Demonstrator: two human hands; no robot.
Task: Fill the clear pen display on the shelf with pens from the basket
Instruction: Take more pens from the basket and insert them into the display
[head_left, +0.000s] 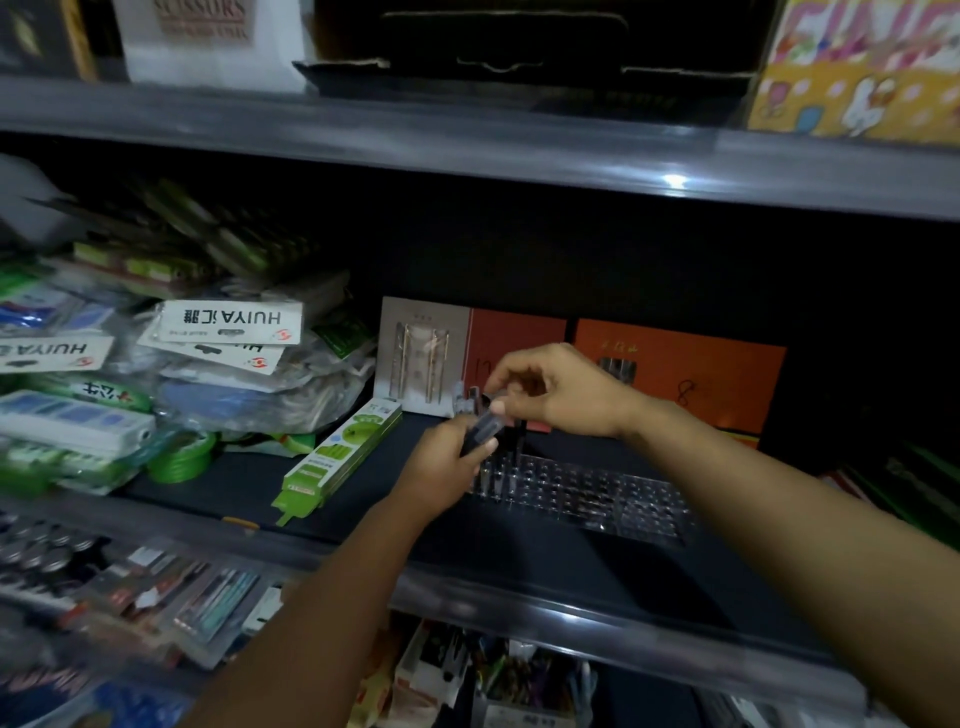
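The left hand curls around a bunch of dark pens, while the right hand pinches the top of one pen above them. The clear pen display, perforated with holes, lies on the shelf just below both hands, a few pens standing at its left end.

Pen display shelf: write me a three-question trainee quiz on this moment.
1. True or false: the clear pen display is already full of pens.
2. Which hand holds the bunch of pens? A) left hand B) right hand C) neither
3. Fill in: the green and white box lies to the ____ of the display.

Key: 1. False; only a few pens stand at its left end, most holes are open. 2. A; the right hand pinches one pen at the top of the bunch. 3. left.
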